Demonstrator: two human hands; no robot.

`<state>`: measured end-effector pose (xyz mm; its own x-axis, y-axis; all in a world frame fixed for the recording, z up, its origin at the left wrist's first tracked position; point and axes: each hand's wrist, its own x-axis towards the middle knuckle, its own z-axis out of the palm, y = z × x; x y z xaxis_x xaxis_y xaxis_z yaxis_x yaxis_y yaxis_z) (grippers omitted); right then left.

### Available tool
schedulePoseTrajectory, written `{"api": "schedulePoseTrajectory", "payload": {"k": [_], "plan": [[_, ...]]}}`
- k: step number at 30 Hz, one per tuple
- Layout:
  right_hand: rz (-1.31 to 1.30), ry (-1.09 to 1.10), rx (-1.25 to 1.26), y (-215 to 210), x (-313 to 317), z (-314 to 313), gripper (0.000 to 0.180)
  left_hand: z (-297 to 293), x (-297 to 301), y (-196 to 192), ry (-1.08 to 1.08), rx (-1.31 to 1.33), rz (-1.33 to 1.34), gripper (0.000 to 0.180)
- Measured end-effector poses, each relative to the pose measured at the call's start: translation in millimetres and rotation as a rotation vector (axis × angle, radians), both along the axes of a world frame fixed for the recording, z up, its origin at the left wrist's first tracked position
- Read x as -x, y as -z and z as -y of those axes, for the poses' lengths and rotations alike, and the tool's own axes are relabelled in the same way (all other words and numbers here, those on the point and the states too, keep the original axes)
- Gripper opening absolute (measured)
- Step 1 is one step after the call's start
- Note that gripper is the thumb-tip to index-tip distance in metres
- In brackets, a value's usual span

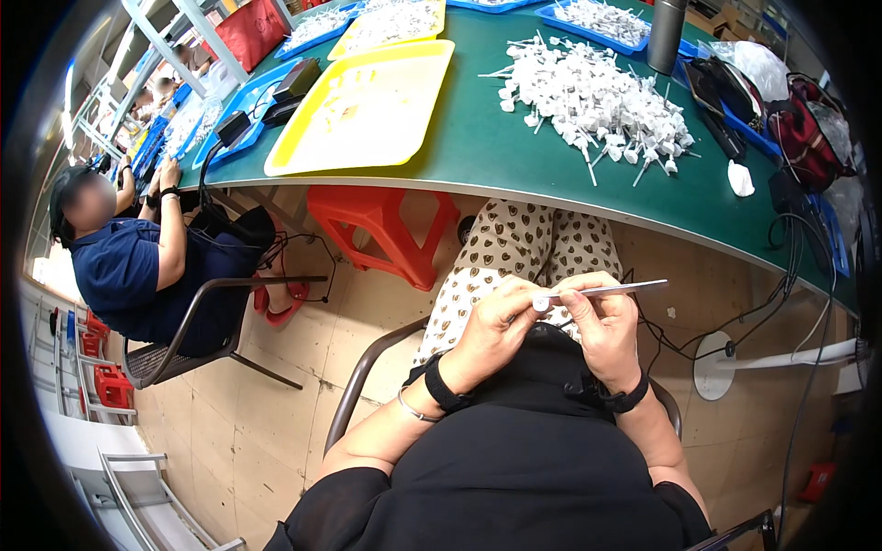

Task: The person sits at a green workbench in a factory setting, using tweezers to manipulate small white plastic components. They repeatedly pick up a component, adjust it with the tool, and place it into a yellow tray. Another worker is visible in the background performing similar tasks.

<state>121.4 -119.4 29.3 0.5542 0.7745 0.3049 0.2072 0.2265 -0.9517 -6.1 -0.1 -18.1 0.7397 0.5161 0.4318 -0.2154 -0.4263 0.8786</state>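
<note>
Above my lap, my left hand (501, 328) pinches a small white plastic piece (541, 302) between thumb and fingers. My right hand (606, 329) grips a slim, pointed metal tool (638, 286), whose tip sticks out to the right. Its other end lies under my right fingers, close to the white piece; whether the two touch I cannot tell. On the table beyond my hands lies a heap of small white plastic parts with thin stems (588, 96). To its left is a shallow yellow tray (377, 101) with a few tiny bits in it.
The green table (496, 170) runs across in front of me. A dark bottle (666, 37), a blue tray of white parts (602, 23) and bags (808, 129) are at the right. Cables (772, 303) hang there. A red stool (381, 225) stands underneath; a seated co-worker (138, 266) is left.
</note>
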Motion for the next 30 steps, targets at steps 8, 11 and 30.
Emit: {"api": "schedulePoseTrajectory", "payload": {"k": [8, 11, 30], "plan": [[-0.004, -0.037, -0.026, 8.8, -3.8, 1.3, 0.009, -1.9, 0.4, -1.6, 0.037, 0.035, 0.007, 0.014], [-0.092, -0.044, -0.061, 6.0, -0.9, 1.5, 0.009, -2.2, 0.5, -2.2, 0.039, 0.051, 0.008, 0.013], [0.397, 0.080, -0.087, 1.9, -7.8, -6.1, 0.019, -3.0, 3.6, -4.4, 0.165, 0.028, 0.020, 0.022]]}}
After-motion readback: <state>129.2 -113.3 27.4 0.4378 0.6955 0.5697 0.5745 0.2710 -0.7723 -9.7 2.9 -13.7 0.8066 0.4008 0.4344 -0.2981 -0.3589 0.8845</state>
